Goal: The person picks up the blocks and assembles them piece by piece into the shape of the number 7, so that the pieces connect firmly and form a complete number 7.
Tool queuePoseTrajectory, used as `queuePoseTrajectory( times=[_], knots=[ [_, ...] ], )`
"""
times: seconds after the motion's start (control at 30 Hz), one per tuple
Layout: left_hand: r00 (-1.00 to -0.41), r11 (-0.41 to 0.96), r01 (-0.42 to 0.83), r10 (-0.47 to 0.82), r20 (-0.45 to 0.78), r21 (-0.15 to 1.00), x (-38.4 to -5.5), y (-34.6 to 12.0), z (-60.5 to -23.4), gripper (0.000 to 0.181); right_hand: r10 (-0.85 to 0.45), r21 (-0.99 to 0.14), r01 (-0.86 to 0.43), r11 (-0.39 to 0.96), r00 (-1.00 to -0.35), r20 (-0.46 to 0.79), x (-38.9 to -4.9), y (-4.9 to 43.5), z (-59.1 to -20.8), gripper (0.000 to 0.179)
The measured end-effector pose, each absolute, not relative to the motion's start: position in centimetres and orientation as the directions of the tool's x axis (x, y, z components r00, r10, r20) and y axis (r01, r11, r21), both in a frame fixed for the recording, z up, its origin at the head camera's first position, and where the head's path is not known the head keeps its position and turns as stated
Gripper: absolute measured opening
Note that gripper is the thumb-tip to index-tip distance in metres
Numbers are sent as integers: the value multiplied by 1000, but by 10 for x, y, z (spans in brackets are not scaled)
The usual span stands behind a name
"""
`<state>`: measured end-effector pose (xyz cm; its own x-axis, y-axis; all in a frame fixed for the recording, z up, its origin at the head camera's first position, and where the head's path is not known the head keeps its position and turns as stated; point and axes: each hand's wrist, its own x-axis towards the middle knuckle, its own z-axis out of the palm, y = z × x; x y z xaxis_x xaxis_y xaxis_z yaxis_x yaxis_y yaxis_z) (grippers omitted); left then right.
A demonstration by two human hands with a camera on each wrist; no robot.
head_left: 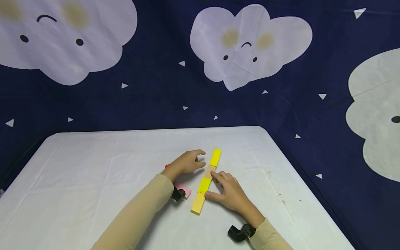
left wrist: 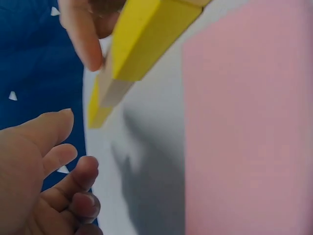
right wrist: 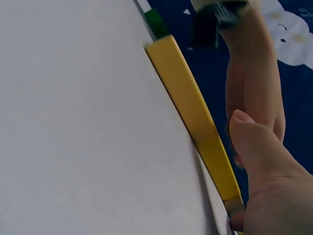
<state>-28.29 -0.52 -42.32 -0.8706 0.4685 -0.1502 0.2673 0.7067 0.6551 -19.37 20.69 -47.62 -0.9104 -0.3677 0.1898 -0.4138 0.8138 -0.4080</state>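
Several flat blocks lie end to end in a slanted row: a bright yellow block [head_left: 215,157] at the far end, a wood-coloured block [head_left: 209,172], another yellow block [head_left: 204,185], and a paler yellow block [head_left: 198,203] nearest me. My right hand [head_left: 230,191] is along the row's right side, a fingertip touching the wood-coloured block and the thumb at the joint between the two nearer blocks. To the left of the row, my left hand [head_left: 186,162] hovers with fingers apart, holding nothing. In the left wrist view its fingers are loosely bent.
Under the left wrist lies a pink block [head_left: 185,190], partly hidden. A red piece [head_left: 167,166] peeks out behind the left forearm. The right wrist view shows a green block [right wrist: 156,24] beyond the row. Everything rests on a white-covered table [head_left: 93,166] before a dark blue cloth [head_left: 156,100].
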Motion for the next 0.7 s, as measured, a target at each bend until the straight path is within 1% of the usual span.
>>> queuePoseTrajectory(
  times=[0.13,0.3,0.4,0.6,0.7],
  knots=[
    [-849,671,286,509,-144,684,-273,-18,-420,53,-357,-447,-406,797,-914,195,-197,213,-476,78],
    [-811,648,338,569,-139,682,-255,-29,-417,50,-332,-494,-371,786,-928,169,-200,219,-475,72],
    [-793,637,361,594,-135,681,-242,-32,-417,47,-328,-501,-374,781,-927,180,-201,220,-476,67],
    [-758,603,357,633,-157,713,-214,-33,-418,45,-310,-526,-381,760,-925,222,-204,223,-477,57],
    [-744,609,377,648,-163,698,-200,-34,-420,45,-304,-541,-377,752,-926,223,-205,223,-476,54]
  ],
)
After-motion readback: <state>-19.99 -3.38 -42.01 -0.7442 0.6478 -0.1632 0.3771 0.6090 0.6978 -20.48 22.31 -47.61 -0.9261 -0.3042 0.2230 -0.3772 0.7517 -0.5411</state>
